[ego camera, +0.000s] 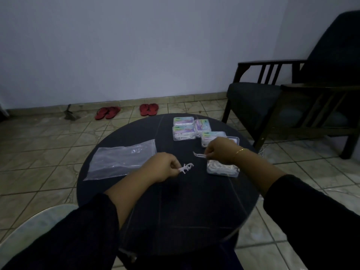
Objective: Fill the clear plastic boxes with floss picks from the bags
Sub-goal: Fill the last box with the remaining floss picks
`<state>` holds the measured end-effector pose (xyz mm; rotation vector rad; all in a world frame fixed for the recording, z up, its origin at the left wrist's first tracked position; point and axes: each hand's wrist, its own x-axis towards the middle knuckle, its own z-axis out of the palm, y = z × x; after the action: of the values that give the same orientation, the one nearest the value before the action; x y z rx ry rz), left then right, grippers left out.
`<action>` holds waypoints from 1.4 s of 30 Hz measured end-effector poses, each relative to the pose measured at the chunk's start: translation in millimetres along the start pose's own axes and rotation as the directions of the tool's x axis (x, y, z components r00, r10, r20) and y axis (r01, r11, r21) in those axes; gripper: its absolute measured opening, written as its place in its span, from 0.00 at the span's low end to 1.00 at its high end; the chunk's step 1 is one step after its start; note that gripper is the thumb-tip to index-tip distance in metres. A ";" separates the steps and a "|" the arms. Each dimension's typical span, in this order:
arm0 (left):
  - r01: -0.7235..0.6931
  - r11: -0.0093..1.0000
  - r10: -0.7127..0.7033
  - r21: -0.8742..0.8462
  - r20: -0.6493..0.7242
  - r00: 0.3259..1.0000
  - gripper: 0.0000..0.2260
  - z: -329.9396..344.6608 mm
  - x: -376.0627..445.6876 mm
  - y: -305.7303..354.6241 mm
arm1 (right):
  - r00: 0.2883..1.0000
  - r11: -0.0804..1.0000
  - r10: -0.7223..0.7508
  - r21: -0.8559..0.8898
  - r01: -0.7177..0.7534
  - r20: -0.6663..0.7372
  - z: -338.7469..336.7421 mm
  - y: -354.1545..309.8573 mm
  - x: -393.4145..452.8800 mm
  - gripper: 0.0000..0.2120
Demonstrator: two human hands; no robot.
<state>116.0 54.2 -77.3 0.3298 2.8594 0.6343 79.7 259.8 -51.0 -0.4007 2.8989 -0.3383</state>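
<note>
On the round table [194,201], my left hand [163,168] pinches white picks [186,167]; my right hand [220,150] pinches one pick [199,155] above the open box [223,168] at 3 o'clock. Bag [121,159] at 9; filled boxes [191,128] at 12.

A home, probably a living room. Beige tiled floor [48,137] meets a plain pale wall [136,45]; two pairs of red slippers [149,109] lie at the far wall. Dark wooden armchair [282,98] with cushions far right; small round dark table [155,201] near.
</note>
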 end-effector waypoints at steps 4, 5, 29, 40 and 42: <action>-0.067 0.998 0.065 -0.021 -0.098 0.993 0.07 1.4 21.5 29.3 | 0.993 0.991 0.118 -0.063 -0.118 -0.007 -4.3 35.0 -4.6 0.11; -0.082 0.996 0.079 -0.022 -0.119 0.990 0.08 3.3 26.8 36.3 | 0.992 0.990 0.127 -0.065 -0.126 -0.003 -2.5 40.4 -4.9 0.11; -0.254 0.950 0.302 0.180 -0.338 0.891 0.17 77.0 63.3 65.5 | 0.801 0.842 0.422 0.512 -0.171 -0.425 82.4 56.4 -40.7 0.19; -0.154 0.975 0.115 -0.162 -0.227 0.967 0.28 95.2 34.6 49.6 | 0.906 0.845 0.303 0.522 -0.114 -0.294 92.6 27.9 -30.8 0.22; -0.143 0.975 0.094 -0.169 -0.267 0.959 0.28 94.5 30.1 42.8 | 0.910 0.840 0.274 0.539 -0.068 -0.312 93.2 23.5 -30.1 0.21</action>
<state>116.8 136.7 -146.9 0.4200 3.0061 1.0324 123.2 272.1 -141.1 0.0328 2.9871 -1.2558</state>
